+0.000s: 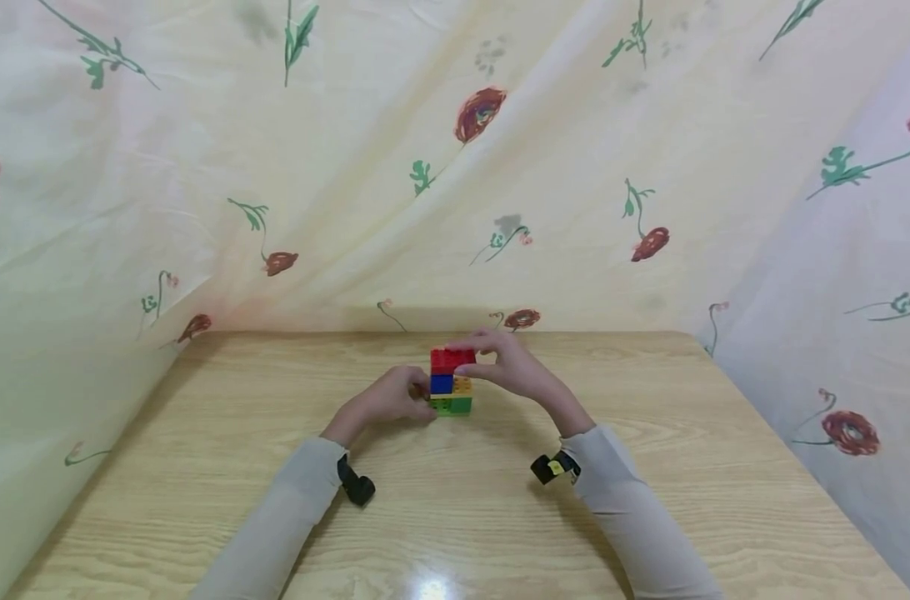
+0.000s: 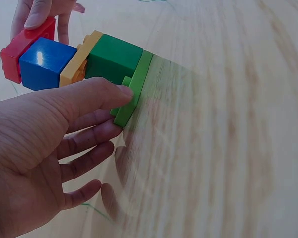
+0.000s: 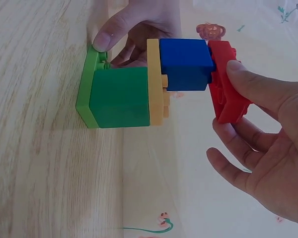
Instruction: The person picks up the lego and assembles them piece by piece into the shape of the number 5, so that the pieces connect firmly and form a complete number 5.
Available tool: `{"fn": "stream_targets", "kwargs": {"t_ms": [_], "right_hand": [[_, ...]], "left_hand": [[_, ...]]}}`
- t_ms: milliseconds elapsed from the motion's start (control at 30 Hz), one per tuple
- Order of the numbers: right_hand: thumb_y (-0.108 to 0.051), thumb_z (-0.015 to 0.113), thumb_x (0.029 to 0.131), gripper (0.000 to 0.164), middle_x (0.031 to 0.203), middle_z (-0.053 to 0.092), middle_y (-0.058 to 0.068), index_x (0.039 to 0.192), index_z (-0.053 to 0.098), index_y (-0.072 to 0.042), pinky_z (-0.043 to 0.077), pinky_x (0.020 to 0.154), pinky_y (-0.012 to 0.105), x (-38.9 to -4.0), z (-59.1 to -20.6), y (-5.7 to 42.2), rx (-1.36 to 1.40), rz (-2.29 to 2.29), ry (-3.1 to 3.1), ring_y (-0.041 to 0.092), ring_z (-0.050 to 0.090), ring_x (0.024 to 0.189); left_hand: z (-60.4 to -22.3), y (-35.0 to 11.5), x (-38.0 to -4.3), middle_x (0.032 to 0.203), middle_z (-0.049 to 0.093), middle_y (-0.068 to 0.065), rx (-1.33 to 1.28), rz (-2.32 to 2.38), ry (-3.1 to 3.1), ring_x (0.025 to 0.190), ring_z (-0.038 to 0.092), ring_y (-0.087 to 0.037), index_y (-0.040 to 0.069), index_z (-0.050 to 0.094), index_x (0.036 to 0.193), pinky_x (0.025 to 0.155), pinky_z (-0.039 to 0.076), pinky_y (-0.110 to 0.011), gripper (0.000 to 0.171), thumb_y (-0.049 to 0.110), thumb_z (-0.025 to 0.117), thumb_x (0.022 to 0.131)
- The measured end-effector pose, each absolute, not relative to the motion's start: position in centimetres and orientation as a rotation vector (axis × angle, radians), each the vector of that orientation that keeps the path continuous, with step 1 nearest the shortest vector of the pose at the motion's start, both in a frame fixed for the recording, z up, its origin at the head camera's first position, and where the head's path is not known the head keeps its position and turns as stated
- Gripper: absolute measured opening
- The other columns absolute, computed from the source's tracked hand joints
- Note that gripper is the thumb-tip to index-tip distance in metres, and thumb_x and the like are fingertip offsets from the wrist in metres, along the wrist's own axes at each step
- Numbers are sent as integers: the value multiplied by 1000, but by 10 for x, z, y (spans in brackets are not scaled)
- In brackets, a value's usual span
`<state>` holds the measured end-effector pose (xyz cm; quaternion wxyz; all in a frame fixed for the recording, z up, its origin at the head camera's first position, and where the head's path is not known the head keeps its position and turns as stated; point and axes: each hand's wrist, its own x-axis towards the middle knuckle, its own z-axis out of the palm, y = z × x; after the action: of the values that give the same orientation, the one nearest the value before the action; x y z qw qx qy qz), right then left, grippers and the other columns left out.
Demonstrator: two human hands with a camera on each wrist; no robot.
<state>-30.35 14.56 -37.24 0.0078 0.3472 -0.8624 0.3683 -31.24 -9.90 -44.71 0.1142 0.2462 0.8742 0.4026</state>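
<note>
A short tower of toy building bricks stands on the wooden table. At its foot is a flat light green brick [image 2: 134, 94], with a dark green brick [image 3: 120, 97] on one end of it. Above these lie a flat yellow-orange brick [image 3: 155, 82], then a blue brick [image 2: 47, 62], and a red brick [image 3: 227, 82] at the top, overhanging to the right. My left hand [image 1: 395, 394] pinches the free end of the light green brick between thumb and finger. With thumb and fingers my right hand [image 1: 511, 365] grips the overhanging end of the red brick.
The wooden table [image 1: 425, 483] ends at a flowered cloth [image 1: 350, 167] that hangs behind and at both sides. The tower stands near the table's back edge. Dark straps with small devices sit around both sleeves at the wrists.
</note>
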Motion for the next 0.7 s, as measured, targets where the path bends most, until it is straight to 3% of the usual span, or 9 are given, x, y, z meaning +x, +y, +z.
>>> {"fn": "stream_targets", "kwargs": {"t_ms": [533, 700], "right_hand": [[-16, 80, 88, 42, 118, 68, 7, 129, 72, -16, 53, 87, 43, -302, -371, 146, 1063, 1146, -2711, 22, 57, 109], [-15, 80, 89, 42, 119, 67, 7, 130, 71, -15, 54, 88, 52, -302, -371, 146, 1057, 1176, -2720, 24, 56, 109]], "left_hand": [[-449, -99, -314, 102, 73, 0, 733, 1181, 2558, 94, 61, -16, 8, 73, 108, 93, 51, -38, 30, 16, 86, 83], [-450, -99, -314, 102, 73, 1, 713, 1183, 2557, 94, 61, -16, 9, 73, 109, 93, 51, -38, 30, 17, 85, 83]]}}
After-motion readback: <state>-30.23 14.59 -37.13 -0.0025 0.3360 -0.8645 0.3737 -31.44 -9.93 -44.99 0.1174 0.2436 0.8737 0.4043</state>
